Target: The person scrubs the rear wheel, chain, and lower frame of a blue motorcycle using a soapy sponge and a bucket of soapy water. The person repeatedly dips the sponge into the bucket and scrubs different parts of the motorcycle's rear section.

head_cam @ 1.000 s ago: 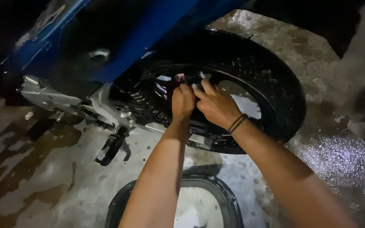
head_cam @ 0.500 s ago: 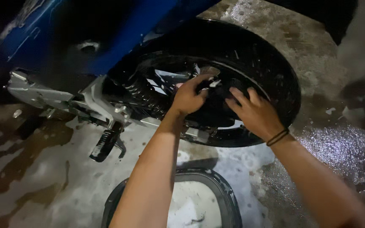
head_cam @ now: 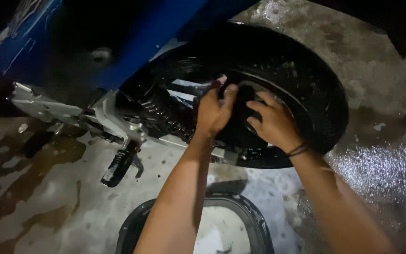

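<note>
Two hands, left hand (head_cam: 214,113) and right hand (head_cam: 273,123), fingers curled gripping dark wheel hub (head_cam: 240,110), black tyre (head_cam: 306,80)

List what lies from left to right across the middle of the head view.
Silver metal engine casing → black ribbed rubber footpeg → left hand → right hand → black rubber tyre's right edge → glistening wet patch of concrete floor.

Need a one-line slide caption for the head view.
Both hands, left hand and right hand, press on a motorcycle's rear wheel above a dark basin on wet concrete.
</note>
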